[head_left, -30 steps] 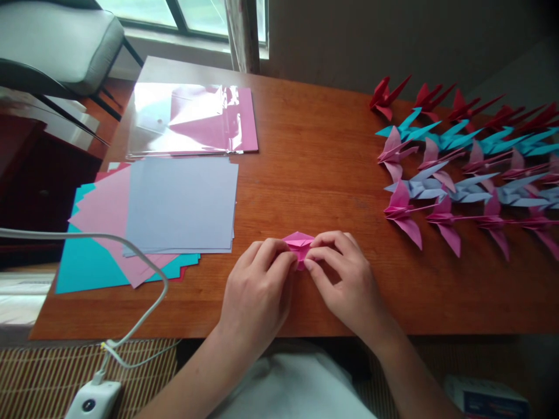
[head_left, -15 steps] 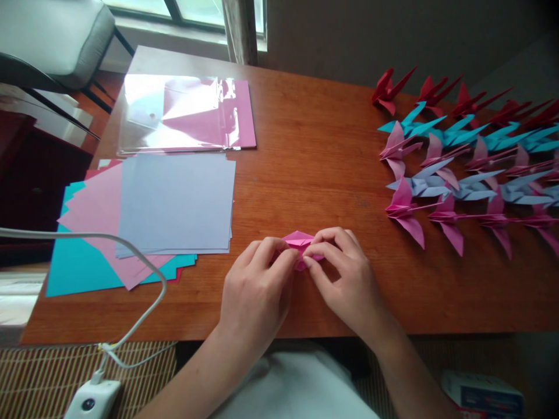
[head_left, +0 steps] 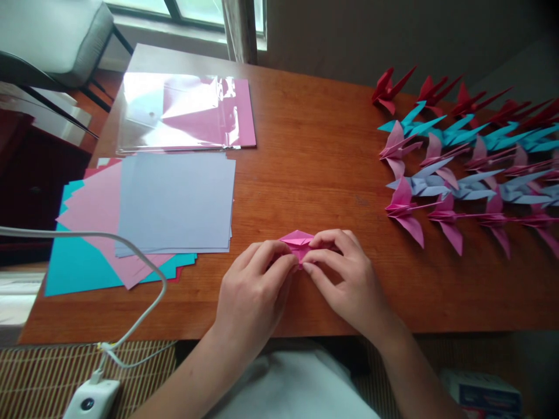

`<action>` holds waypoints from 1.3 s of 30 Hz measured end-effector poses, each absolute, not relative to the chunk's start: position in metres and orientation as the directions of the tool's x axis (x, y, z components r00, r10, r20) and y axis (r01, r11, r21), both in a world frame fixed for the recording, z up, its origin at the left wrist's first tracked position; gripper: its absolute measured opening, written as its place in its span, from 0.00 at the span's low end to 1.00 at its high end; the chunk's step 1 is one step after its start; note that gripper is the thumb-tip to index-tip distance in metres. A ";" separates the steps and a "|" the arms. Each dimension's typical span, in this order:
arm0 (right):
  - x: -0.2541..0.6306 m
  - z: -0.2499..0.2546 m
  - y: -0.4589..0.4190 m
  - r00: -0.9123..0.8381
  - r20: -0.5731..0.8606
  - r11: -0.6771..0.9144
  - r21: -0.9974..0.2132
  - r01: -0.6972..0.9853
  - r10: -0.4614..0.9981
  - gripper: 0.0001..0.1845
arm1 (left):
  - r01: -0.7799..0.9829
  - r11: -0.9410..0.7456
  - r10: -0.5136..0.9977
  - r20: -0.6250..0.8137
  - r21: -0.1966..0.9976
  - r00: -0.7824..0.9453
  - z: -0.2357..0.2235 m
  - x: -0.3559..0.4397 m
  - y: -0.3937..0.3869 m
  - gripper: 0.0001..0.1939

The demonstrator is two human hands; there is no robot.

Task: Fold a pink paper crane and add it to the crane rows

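At a wooden table (head_left: 305,157), left hand (head_left: 253,285) and right hand (head_left: 349,279) pinching folded pink paper (head_left: 299,238), paper cranes (head_left: 471,192) at right.

Chair (head_left: 48,35), pale-seated, stands at upper left near a window (head_left: 201,10) and a gathered curtain (head_left: 239,29). White cable (head_left: 43,233), looped, joins a white device (head_left: 98,401) bearing a dark round mark, above slatted bamboo matting (head_left: 142,372). Box (head_left: 483,384), shadowed, sits lower right.

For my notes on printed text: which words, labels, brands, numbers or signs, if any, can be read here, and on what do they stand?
None can be read.
Box at lower right: dark panel too blurred to read.
White device at lower left: any mark on its round button is too small.
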State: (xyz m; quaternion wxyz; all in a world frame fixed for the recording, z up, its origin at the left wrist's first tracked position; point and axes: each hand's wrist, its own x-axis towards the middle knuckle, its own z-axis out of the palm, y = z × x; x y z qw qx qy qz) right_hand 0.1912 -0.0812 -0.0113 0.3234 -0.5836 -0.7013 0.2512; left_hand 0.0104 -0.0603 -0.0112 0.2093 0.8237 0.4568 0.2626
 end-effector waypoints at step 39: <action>0.179 -0.013 -0.078 0.004 0.145 0.098 -0.690 0.717 0.989 0.06 | 0.757 -0.440 0.897 0.195 0.483 0.396 -0.006 0.021 -0.060 0.07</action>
